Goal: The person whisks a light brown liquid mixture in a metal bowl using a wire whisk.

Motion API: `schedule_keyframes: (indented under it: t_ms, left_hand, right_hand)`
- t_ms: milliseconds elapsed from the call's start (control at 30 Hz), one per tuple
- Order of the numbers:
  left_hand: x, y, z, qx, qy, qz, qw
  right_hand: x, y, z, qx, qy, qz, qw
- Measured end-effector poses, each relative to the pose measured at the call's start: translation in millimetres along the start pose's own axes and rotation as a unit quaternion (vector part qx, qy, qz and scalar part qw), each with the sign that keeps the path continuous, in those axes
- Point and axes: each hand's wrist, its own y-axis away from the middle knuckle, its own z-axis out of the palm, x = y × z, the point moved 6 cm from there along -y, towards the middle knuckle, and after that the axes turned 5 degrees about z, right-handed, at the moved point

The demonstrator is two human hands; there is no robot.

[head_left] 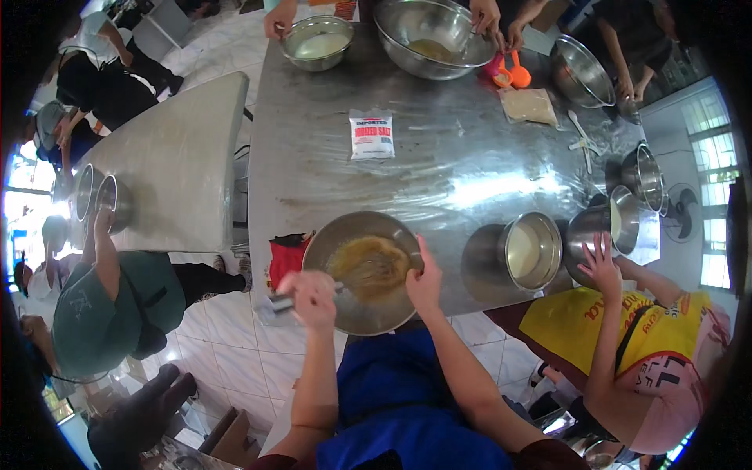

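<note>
At the near edge of the table (305, 180), the left hand (310, 298) gripped a whisk (377, 271) in a bowl (335, 236) the right hand (425, 282) held.

Bowl (364, 317) silver-grey; mixture (376, 270) swirled yellow-brown. Surface (313, 180) silver, streaked. Packet (371, 133) at bowl's twelve o'clock white, red-printed. Scoop (519, 74), one o'clock, orange. Co-worker's apron (572, 329), three o'clock, yellow.
</note>
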Motion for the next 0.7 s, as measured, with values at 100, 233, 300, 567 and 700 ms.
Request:
schedule_keyframes:
  t_ms: [100,233,300,567,700]
  left_hand:
    - [2,19,-8,-0.022,-0.030,-0.061,0.997]
    - [5,-23,-47,0.092,-0.073,-0.053,0.992]
    - [-15,-21,-51,0.125,0.004,-0.064,0.990]
    - [-1,-36,-73,0.207,0.020,-0.044,0.977]
    - [-11,-12,-41,0.042,0.015,-0.134,0.990]
  right_hand:
    - [11,-8,-16,0.009,0.044,-0.038,0.998]
    - [1,-4,-14,0.004,0.021,-0.025,0.999]
    - [2,-5,-10,0.004,0.030,0.009,0.999]
    - [8,5,-10,0.018,0.033,-0.011,0.999]
    - [9,1,-22,0.061,0.034,-0.075,0.995]
